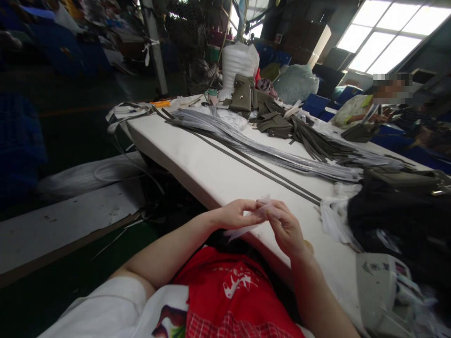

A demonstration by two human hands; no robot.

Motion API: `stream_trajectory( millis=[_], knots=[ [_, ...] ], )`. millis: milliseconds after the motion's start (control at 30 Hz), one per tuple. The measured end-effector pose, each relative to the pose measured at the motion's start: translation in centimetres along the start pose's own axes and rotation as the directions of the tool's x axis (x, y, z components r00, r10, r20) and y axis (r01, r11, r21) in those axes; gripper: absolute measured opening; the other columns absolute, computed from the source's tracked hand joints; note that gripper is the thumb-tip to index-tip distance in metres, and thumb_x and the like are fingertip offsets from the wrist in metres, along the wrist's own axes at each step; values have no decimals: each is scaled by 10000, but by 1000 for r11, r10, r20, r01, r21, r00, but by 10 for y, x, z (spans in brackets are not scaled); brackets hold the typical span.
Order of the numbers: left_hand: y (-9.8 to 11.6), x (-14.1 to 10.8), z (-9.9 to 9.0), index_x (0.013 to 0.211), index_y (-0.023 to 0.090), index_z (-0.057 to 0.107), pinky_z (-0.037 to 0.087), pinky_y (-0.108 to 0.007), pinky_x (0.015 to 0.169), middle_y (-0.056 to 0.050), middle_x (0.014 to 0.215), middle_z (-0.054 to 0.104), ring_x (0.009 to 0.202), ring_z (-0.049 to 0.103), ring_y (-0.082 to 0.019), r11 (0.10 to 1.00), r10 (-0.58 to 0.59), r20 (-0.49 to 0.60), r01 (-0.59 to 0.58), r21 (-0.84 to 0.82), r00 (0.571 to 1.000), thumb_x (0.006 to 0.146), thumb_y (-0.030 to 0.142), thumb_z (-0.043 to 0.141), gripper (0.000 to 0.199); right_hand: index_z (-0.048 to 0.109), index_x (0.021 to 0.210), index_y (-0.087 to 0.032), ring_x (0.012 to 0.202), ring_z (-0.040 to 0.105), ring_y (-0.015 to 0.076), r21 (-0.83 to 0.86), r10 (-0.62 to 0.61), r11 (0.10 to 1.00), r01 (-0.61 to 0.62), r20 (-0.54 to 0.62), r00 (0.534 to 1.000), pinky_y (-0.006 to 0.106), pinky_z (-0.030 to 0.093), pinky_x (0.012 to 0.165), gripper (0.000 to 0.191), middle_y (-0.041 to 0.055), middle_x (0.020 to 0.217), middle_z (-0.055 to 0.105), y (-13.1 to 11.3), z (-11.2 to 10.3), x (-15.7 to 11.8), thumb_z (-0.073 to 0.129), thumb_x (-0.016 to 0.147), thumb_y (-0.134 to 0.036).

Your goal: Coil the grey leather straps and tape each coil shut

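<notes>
A thin, whitish translucent strip (243, 231), perhaps plastic film, is pinched between my two hands over the near edge of the white table (197, 164). My left hand (239, 213) has its fingers closed on one part of the strip. Right beside it, the fingers of my right hand (284, 224) are closed on the same strip, and a loose end hangs below my left hand. Beyond my hands, two long dark straps (260, 170) lie along the table, next to a bundle of straps in clear wrapping (225, 134).
Olive-grey bags (243, 94) and loose dark strips (313, 138) are piled at the back. Black cloth (398, 211) and a pale machine (377, 286) stand at the right. Across the table sits another person (355, 110). A pale board (70, 216) lies low at the left.
</notes>
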State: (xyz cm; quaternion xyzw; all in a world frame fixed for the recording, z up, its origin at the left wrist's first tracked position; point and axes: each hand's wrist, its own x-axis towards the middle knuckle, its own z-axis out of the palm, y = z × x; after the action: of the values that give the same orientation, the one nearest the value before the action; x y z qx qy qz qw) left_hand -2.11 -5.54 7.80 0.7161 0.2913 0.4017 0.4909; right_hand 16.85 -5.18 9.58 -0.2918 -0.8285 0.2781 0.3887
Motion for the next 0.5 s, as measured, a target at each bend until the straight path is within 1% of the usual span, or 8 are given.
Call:
stream_trajectory(
  millis=[100,167,233,267,333,400,433,500],
  knots=[
    [1,0,3,913,105,727,505,-274,833,-84,923,727,909,666,-195,1000,-27,65,27,1,998,941,384,511,354,709,992,-242,1049,594,245,59,68,996,-67,-15,998,418,469,927,215,78,1066,682,1,-2,-3,515,952,-327],
    [1,-3,2,921,111,729,505,-264,827,-91,924,729,893,668,-185,999,-33,63,31,31,997,947,387,500,360,672,1085,-234,1002,611,238,174,167,974,-146,-111,980,400,491,888,235,86,1048,679,5,-6,-6,546,934,-361],
    [1,-7,0,925,113,728,506,-262,813,-98,922,729,870,668,-180,997,-22,72,17,72,997,951,373,492,351,576,1243,-233,945,620,220,311,271,928,-204,-192,943,372,508,841,362,81,1020,672,12,-10,-8,571,915,-387],
    [2,-9,-1,923,114,727,506,-261,799,-99,914,728,855,667,-179,995,-17,82,9,97,996,953,363,486,348,527,1301,-234,928,618,213,360,315,903,-233,-186,931,358,512,820,440,78,1022,666,15,-11,-9,592,899,-401],
    [3,-12,-1,903,117,730,500,-254,768,-91,883,724,822,661,-174,988,-5,107,-12,152,994,953,342,484,337,532,1299,-220,919,611,211,401,380,856,-325,-64,923,339,511,795,488,76,1022,659,21,-11,-9,620,871,-439],
    [5,-13,-1,858,127,731,487,-237,744,-71,850,713,793,648,-160,980,7,124,-32,197,992,953,323,481,331,647,1127,-188,896,609,216,397,417,814,-423,106,903,336,506,785,402,75,963,669,26,-8,-8,614,862,-487],
    [6,-14,0,837,133,729,482,-228,738,-61,842,708,788,642,-153,978,10,127,-37,207,992,954,314,477,332,680,1025,-175,875,608,218,399,418,801,-446,161,894,336,503,779,377,71,919,673,27,-5,-8,615,854,-505],
    [7,-14,1,816,141,724,475,-214,725,-46,823,697,776,633,-142,976,-1,129,-27,215,992,954,303,473,330,693,895,-168,822,603,206,423,406,795,-434,160,900,324,497,753,348,54,847,667,27,-1,-7,642,832,-506]
  ],
)
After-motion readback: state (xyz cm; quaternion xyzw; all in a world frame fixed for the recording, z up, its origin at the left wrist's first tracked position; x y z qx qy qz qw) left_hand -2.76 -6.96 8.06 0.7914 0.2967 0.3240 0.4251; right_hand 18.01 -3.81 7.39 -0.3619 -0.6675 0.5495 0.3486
